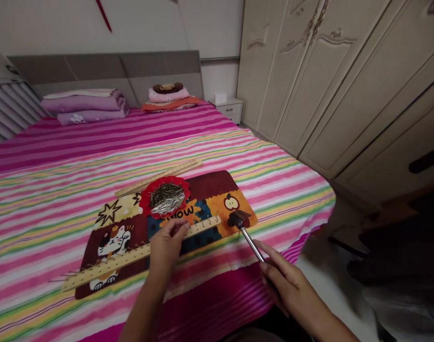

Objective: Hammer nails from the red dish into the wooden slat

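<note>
My right hand (286,275) is wrapped round the shaft of a hammer (251,244), whose dark head rests over the right end of a patterned mat (217,187). My left hand (169,242) is at the middle of a long wooden strip (127,256) drilled with rows of holes. Its thumb and forefinger are pinched together just above the wood; what sits between them is too small to make out. Thin nails (206,222) stand in the strip on both sides of that hand. Behind it, a red scalloped dish (143,203) holds a heap of loose nails (167,197).
More wooden strips (160,176) lie behind the dish on the striped bedspread (288,190). Folded purple bedding (89,104) and a small pile of pink and orange cloth (170,97) are by the headboard. A wardrobe (309,71) stands along the right.
</note>
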`<state>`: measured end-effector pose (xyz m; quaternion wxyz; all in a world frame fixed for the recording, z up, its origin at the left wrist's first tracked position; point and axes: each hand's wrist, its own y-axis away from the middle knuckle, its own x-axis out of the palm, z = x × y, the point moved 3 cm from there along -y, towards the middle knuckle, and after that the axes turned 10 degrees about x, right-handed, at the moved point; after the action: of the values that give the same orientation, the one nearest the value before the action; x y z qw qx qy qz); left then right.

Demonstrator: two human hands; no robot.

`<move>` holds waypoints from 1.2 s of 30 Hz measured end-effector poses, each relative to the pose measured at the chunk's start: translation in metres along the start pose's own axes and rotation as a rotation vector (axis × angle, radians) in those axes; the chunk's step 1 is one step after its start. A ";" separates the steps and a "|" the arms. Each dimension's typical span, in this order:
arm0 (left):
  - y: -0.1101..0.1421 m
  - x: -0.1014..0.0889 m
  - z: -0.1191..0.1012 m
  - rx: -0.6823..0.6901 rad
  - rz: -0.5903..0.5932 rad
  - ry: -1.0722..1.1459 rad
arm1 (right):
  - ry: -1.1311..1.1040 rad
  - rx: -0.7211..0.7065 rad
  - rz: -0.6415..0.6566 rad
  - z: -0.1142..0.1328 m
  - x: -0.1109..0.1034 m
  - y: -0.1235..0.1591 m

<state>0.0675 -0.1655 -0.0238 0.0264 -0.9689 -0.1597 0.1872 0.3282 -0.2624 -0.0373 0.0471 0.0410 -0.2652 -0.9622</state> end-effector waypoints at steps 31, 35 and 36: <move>0.019 0.044 0.049 0.294 -0.074 -0.273 | 0.142 -0.186 0.115 0.042 0.038 -0.015; 0.019 0.044 0.052 0.324 -0.088 -0.265 | 0.140 -0.184 0.141 0.048 0.048 -0.018; 0.019 0.044 0.052 0.331 -0.088 -0.263 | 0.153 -0.199 0.139 0.049 0.049 -0.019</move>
<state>0.0925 -0.1698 -0.0902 0.1722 -0.9106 -0.1709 0.3346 0.2733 -0.2269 -0.0074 0.1376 0.0906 -0.1662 -0.9722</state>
